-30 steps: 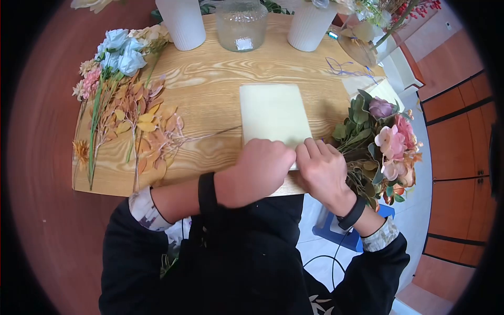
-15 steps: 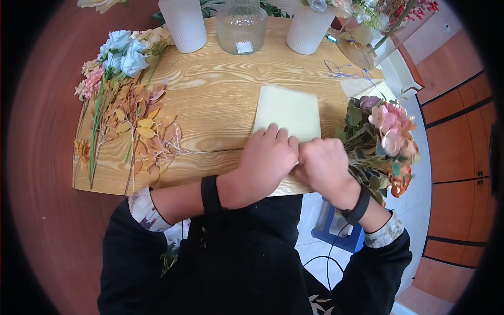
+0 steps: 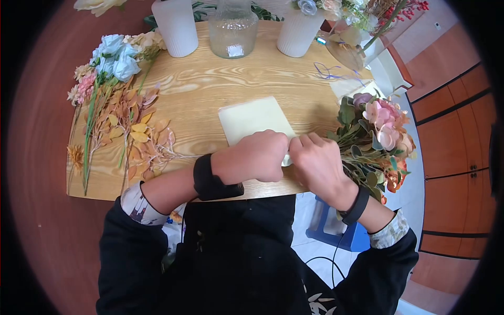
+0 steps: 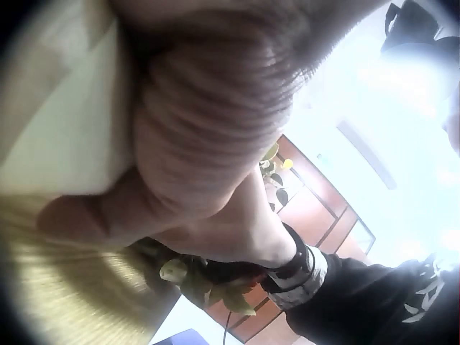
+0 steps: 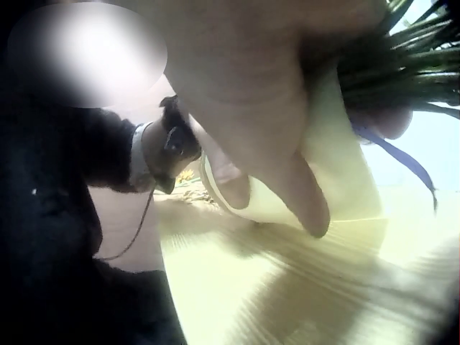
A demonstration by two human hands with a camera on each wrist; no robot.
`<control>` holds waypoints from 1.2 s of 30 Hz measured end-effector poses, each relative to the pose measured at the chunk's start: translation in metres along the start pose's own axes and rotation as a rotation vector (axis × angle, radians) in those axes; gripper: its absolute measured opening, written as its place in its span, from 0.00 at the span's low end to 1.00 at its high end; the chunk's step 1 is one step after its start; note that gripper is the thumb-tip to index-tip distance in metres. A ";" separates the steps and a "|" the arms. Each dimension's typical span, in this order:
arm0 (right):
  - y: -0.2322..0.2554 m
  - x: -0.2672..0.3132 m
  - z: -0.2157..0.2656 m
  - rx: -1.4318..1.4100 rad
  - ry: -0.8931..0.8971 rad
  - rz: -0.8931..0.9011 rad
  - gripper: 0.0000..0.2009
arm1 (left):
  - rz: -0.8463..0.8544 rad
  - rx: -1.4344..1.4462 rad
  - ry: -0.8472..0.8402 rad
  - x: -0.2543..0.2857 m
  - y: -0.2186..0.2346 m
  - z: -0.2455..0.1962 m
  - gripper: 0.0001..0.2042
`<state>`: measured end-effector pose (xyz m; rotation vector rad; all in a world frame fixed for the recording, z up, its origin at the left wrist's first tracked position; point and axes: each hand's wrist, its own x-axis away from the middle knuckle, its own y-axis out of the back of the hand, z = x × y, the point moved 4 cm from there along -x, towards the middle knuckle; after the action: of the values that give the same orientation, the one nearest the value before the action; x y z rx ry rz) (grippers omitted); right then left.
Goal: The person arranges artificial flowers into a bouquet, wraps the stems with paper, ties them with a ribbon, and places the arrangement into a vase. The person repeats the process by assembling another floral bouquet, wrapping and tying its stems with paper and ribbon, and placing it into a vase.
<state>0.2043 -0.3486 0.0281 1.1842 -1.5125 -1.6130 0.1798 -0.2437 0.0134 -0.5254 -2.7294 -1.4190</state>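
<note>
A sheet of pale yellow paper [image 3: 254,118] lies tilted on the table, its near edge under both hands. My left hand [image 3: 254,157] grips that edge with curled fingers; the paper [image 4: 68,136] shows beside its thumb in the left wrist view. Close against it, my right hand [image 3: 317,163] pinches the paper near its corner. In the right wrist view the paper [image 5: 345,169] bends up around the thumb [image 5: 305,198]. Green stems [image 5: 402,68] and a blue ribbon [image 5: 399,154] show right by these fingers. A pink and orange flower bouquet [image 3: 386,126] lies beside the right hand.
Loose blue flowers [image 3: 118,58] and orange leaf stems [image 3: 128,123] spread over the table's left side. Along the back stand white vases [image 3: 176,31] and a clear glass vase [image 3: 233,34]. Blue ribbon [image 3: 331,71] lies at the back right. Below the table's edge is a blue stool [image 3: 341,236].
The paper has shifted left and turned anticlockwise, with the left hand moving left and its fingers curling in. Both hands keep together at the near edge. The bouquet has shifted slightly.
</note>
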 end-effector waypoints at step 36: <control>0.000 -0.003 -0.028 0.093 -0.139 0.186 0.03 | -0.328 -0.184 -0.025 -0.018 -0.008 -0.004 0.05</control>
<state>0.2309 -0.3578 0.0302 0.9636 -1.7474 -1.5411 0.1939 -0.2565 0.0063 -0.0974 -2.8184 -1.7557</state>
